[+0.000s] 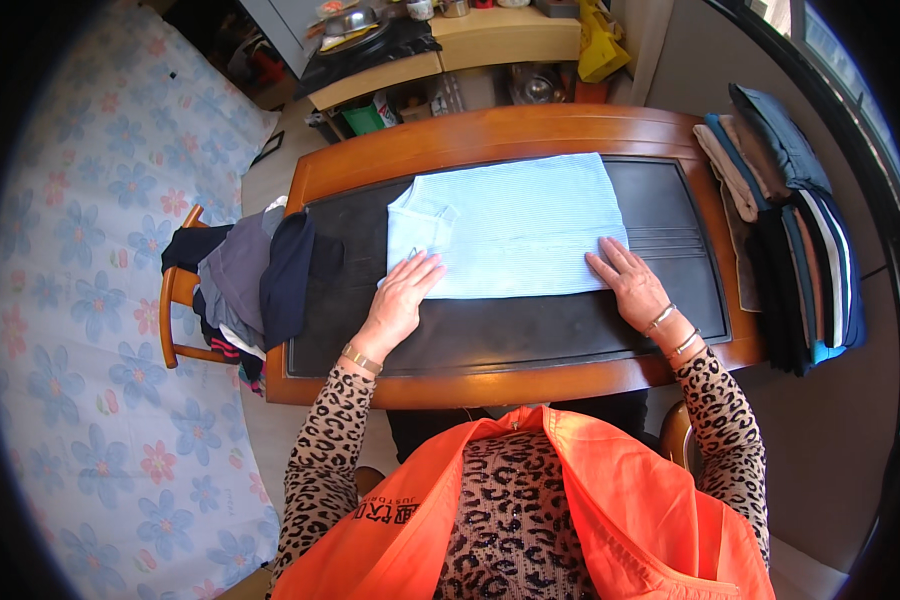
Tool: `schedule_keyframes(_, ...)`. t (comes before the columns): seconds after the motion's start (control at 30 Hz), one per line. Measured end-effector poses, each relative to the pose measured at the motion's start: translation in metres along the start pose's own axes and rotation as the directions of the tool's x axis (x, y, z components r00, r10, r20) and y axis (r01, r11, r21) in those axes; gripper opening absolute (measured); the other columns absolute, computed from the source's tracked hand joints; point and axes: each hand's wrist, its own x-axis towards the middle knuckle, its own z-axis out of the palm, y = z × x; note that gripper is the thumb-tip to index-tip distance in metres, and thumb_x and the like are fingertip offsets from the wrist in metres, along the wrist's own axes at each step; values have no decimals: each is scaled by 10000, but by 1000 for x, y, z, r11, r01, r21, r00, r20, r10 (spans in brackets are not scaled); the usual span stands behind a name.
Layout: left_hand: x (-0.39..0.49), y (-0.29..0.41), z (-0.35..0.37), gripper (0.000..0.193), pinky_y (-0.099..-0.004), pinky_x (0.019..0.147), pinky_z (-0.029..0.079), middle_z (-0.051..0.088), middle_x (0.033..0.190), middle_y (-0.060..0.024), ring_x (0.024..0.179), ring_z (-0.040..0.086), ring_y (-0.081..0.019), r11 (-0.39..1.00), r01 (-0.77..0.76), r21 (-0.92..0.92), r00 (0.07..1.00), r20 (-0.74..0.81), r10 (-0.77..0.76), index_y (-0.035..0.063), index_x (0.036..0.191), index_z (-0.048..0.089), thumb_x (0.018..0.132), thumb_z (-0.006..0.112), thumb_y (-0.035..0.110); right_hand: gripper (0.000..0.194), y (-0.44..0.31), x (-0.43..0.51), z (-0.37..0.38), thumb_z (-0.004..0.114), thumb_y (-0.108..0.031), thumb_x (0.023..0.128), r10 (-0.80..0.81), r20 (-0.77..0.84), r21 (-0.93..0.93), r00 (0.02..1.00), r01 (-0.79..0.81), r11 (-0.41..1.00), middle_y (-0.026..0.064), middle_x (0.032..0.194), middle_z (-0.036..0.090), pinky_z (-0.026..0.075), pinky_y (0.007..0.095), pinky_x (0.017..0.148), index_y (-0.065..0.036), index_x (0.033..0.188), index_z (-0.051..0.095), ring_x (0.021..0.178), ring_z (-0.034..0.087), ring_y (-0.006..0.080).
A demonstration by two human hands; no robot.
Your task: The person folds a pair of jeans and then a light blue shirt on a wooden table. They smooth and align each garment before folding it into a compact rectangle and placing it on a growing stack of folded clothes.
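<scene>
A light blue, finely striped knit garment [525, 225] lies folded into a flat, long shape, with its neckline end to the left. My left hand [403, 295] rests flat on its near left corner, fingers slightly apart. On the near right corner, my right hand [630, 281] presses with spread fingers. Neither hand grips the cloth. Beneath the garment is the dark inset top of a wooden table [495, 345].
Folded clothes [802, 247] are stacked at the table's right end. A loose heap of garments [247, 270] hangs over a wooden chair [169, 315] and the left edge. Beyond stands a counter [506, 39] with a yellow bag [598, 45]. A floral curtain [120, 300] fills the left.
</scene>
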Motion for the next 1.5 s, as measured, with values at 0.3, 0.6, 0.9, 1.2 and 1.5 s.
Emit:
schedule_keyframes(0.3, -33, 32, 0, 556, -451, 1155, 355, 554, 1419, -158, 1386, 449, -339, 999, 43, -19, 995, 94, -41, 25, 1333, 587, 816, 465, -140, 539, 1, -33, 2, 472, -7, 915, -27, 116, 38, 993, 22, 999, 181, 1518, 443, 340, 425, 1169, -98, 1445, 507, 1444, 382, 316)
schedule_keyframes(0.6, -47, 44, -17, 496, -495, 1207, 217, 446, 1529, -150, 1473, 328, -320, 975, 126, -185, 975, 202, -88, 11, 1386, 542, 896, 529, 84, 583, -25, -47, -29, 587, -243, 952, 29, 267, 109, 963, -60, 992, 194, 1574, 345, 239, 530, 1194, -48, 1479, 431, 1489, 278, 339)
schedule_keyframes(0.9, 2, 40, 34, 583, -502, 1213, 177, 369, 1581, -149, 1499, 269, -317, 998, 45, 44, 983, 173, -52, 55, 1474, 465, 1008, 525, 399, 655, -77, 19, 33, 582, -454, 950, -115, 12, 217, 993, 110, 970, 169, 1545, 389, 236, 528, 1191, -83, 1471, 441, 1464, 309, 339)
schedule_keyframes(1.2, 0, 33, 39, 503, -497, 1196, 225, 459, 1513, -164, 1464, 338, -334, 1000, 0, -14, 999, 44, 1, 37, 1368, 571, 974, 598, 348, 679, -12, -21, 13, 545, -519, 970, 147, 38, 142, 988, -151, 978, 149, 1538, 404, 248, 513, 1175, -62, 1464, 454, 1451, 328, 332)
schedule_keyframes(1.5, -11, 13, 22, 213, -396, 890, 484, 639, 1017, -118, 999, 579, -307, 982, 117, -147, 965, -217, -147, 6, 1026, 705, 826, 723, 77, 330, 19, -1, 7, 766, -235, 837, 344, -125, 314, 930, -292, 903, 113, 953, 658, 512, 384, 848, -16, 1079, 717, 960, 606, 285)
